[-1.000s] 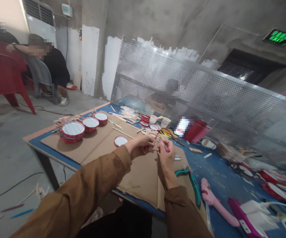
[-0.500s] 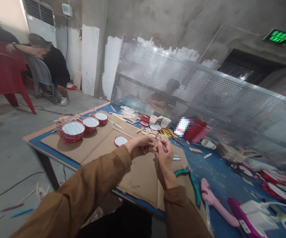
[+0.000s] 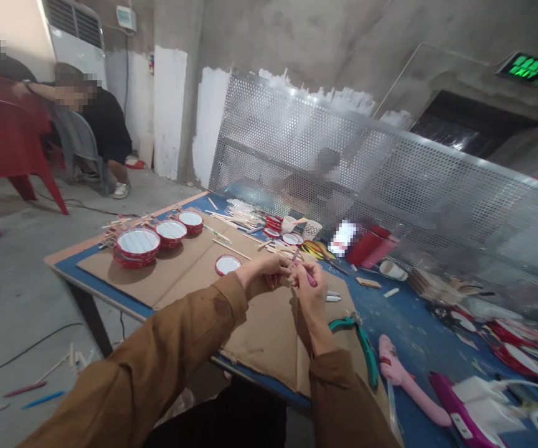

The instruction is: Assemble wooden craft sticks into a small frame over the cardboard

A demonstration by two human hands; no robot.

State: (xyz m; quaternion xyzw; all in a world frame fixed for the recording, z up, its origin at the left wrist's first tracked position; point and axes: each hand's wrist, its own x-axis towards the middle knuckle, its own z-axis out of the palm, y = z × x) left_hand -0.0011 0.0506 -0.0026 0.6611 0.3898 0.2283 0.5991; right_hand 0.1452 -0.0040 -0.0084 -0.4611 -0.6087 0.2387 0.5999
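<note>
My right hand [image 3: 312, 287] is closed round a small craft knife [image 3: 312, 279] with a purple-pink handle, its thin blade pointing up and away. My left hand [image 3: 271, 272] meets it over the cardboard sheet [image 3: 259, 330], fingers pinched together at the blade; whatever small piece they hold is too hidden to name. Just left of my left hand lies a round red-rimmed disc [image 3: 227, 265] with a white face. Pliers with green handles [image 3: 367, 354] rest beside my right forearm, and two pale pens or tubes [image 3: 332, 297] lie close to my right hand.
Stacked red drum-like rounds [image 3: 137, 246] stand on the table's left. Wooden sticks [image 3: 231, 221], a lit phone [image 3: 344, 238] and a red box [image 3: 369, 244] line the back. A pink glue gun [image 3: 409, 382] and purple power strip [image 3: 453, 410] lie right. A person [image 3: 105, 118] sits beyond.
Almost nothing differs. Both hands stay together at the same place, and the knife handle has shifted very slightly.
</note>
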